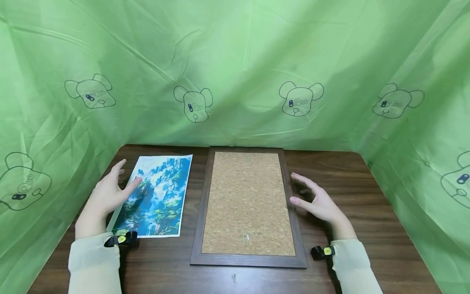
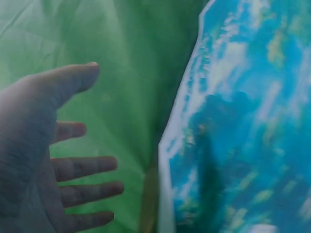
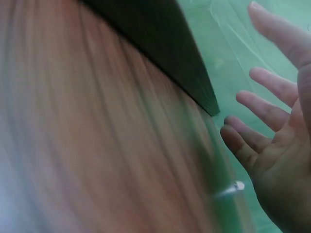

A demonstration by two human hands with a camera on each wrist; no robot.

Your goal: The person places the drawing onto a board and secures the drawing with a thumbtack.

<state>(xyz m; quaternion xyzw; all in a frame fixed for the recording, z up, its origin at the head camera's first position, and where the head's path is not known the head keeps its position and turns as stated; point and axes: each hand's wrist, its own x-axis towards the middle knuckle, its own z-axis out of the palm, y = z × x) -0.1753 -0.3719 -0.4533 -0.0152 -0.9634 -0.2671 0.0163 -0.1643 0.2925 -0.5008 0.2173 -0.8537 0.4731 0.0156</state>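
On the left of the table lies a printed landscape picture (image 1: 161,196), blue and green with a white border. My left hand (image 1: 106,192) hovers at its left edge, thumb over the picture, fingers spread and holding nothing; in the left wrist view the fingers (image 2: 87,194) are apart from the sheet. A dark wooden frame (image 1: 247,260) with a cork board (image 1: 249,204) inside lies flat in the middle. Beside the frame's right side is my right hand (image 1: 321,204), fingers loosely extended, nothing in them. The right wrist view shows that hand (image 3: 277,145) near the frame's dark edge (image 3: 160,43).
The dark wood table (image 1: 345,175) carries the picture and frame. Green cloth (image 1: 238,49) printed with bear heads hangs behind and along both sides. Black bands with small cameras (image 1: 317,253) sit on both wrists, over pale sleeves (image 1: 354,261).
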